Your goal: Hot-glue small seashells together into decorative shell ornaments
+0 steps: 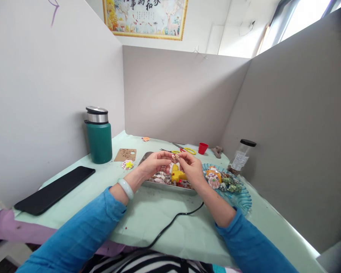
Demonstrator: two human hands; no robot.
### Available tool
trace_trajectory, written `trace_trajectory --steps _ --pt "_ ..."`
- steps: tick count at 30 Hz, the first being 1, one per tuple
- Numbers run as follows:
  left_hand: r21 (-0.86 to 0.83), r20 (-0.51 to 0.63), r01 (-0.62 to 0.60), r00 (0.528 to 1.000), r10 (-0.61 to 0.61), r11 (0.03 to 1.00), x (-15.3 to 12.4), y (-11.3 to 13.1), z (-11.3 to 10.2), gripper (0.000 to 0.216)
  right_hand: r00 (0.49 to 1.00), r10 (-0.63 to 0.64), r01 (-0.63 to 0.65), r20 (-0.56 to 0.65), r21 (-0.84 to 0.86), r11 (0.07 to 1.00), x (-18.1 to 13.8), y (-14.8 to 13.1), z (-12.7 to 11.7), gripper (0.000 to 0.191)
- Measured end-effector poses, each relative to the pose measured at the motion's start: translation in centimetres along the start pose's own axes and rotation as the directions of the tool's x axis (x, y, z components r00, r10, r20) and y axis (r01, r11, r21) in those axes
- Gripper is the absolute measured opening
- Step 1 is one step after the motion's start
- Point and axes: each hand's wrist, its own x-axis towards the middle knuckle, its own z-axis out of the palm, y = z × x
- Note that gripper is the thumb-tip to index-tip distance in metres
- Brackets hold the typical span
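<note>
My left hand (157, 163) and my right hand (192, 167) meet above a metal tray, fingertips pinched together on a small brown-and-white piece that looks like a shell (175, 157). Both hands are closed on it; its lower part is partly covered by fingers. Below them a yellow glue gun (176, 175) rests in the metal tray (170, 187) among several loose shells (159, 177). A black cord (173, 220) runs from beside the tray towards the table's front edge.
A blue plate (246, 199) with shells and stones lies to the right, near a black-lidded jar (241, 155). Behind are scissors (190, 151) and a red cup (203, 148). On the left stand a green bottle (99, 140), a black phone-like slab (57, 189) and a brown card (125, 154).
</note>
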Motion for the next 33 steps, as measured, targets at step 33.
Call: trace_trajectory --steps 33 --pt "0.383 -0.175 -0.121 0.964 0.201 0.916 0.33 -0.21 0.28 0.033 0.995 -0.093 0.098 0.041 -0.167 0.981 -0.12 -0.02 -0.29 0.024"
